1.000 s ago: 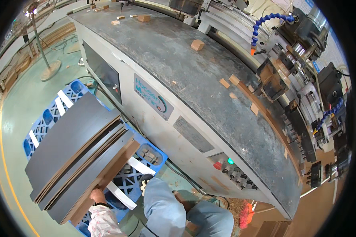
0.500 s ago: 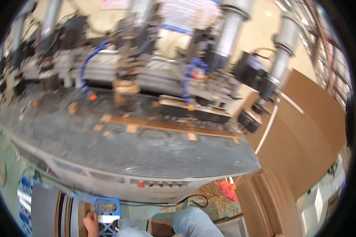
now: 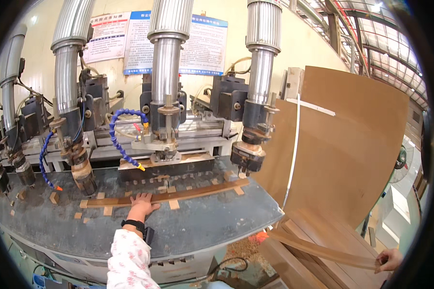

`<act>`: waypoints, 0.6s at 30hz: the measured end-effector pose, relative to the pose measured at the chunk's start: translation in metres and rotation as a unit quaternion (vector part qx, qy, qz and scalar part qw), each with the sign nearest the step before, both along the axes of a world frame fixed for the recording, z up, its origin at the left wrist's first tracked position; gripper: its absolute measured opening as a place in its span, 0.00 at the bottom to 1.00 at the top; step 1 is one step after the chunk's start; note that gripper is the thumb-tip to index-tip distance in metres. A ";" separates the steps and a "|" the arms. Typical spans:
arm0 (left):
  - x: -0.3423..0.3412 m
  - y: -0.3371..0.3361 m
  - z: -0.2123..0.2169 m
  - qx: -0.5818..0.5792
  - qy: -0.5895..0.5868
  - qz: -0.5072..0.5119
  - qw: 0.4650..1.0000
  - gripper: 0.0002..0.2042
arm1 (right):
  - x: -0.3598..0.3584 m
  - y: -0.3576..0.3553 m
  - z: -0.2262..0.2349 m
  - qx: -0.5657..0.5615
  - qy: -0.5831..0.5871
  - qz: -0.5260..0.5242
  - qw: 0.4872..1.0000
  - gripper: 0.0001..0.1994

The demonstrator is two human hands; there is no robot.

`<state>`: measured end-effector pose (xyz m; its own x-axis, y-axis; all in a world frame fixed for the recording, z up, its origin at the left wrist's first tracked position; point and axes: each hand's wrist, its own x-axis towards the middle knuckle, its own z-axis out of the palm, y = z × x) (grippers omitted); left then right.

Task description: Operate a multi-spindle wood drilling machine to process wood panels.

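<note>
Head view shows us a long, thin brown wooden strip [image 3: 166, 196] lying flat on the dusty grey machine table [image 3: 212, 226] below the drill heads; we judge it light, stiff but snappable, best held near its middle. Our left hand [image 3: 142, 203] rests open on it, while our right hand [image 3: 389, 260], well apart, pinches a second thin wooden slat [image 3: 323, 250].

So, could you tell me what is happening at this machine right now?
A person stands at a woodworking machine with several vertical spindles. Their left hand lies flat on a long wooden strip on the grey machine table, below the middle spindle. Their right hand grips the end of another thin strip over a stack of boards at lower right. Small wood blocks lie scattered on the table.
</note>
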<state>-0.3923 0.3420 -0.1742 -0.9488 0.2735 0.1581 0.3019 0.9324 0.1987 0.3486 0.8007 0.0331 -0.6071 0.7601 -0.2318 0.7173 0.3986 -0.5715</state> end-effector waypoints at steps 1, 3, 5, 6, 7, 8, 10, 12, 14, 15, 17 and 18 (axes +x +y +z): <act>-0.010 0.002 -0.001 0.018 -0.003 -0.012 1.000 0.29 | -0.010 0.006 0.005 0.000 0.004 0.005 1.000 0.24; -0.022 -0.008 0.004 0.011 -0.014 -0.048 0.999 0.28 | -0.044 0.027 0.012 -0.052 -0.133 0.063 0.988 0.22; -0.039 -0.019 -0.009 0.025 0.034 -0.134 0.990 0.25 | -0.083 0.050 -0.013 -0.018 -0.026 0.119 0.992 0.19; -0.036 -0.019 -0.002 0.039 0.028 -0.139 0.989 0.25 | -0.109 0.062 -0.029 0.012 0.087 0.157 0.984 0.17; -0.029 -0.014 0.014 0.052 0.023 -0.144 0.988 0.25 | -0.146 0.074 -0.031 0.025 0.063 0.216 0.974 0.17; -0.019 -0.014 0.026 0.047 0.021 -0.126 0.991 0.25 | -0.192 0.066 -0.026 0.074 0.088 0.278 0.954 0.17; 0.010 -0.029 0.046 0.068 -0.111 -0.188 0.974 0.24 | -0.278 0.055 -0.032 0.141 0.134 0.377 0.906 0.19; 0.066 -0.048 0.057 0.091 -0.165 -0.209 0.960 0.22 | -0.352 0.047 -0.043 0.141 0.154 0.443 0.872 0.22; 0.121 -0.077 0.054 0.074 -0.197 -0.214 0.954 0.22 | -0.416 0.017 -0.051 0.119 0.158 0.494 0.847 0.23; 0.152 -0.101 0.049 0.035 -0.227 -0.193 0.954 0.24 | -0.445 0.003 -0.059 0.116 0.166 0.517 0.832 0.24; 0.219 -0.160 0.046 0.111 -0.332 -0.173 0.921 0.27 | -0.505 -0.025 -0.084 0.125 0.178 0.571 0.792 0.23; 0.257 -0.180 0.043 0.192 -0.381 -0.137 0.894 0.32 | -0.532 -0.043 -0.097 0.130 0.177 0.583 0.783 0.22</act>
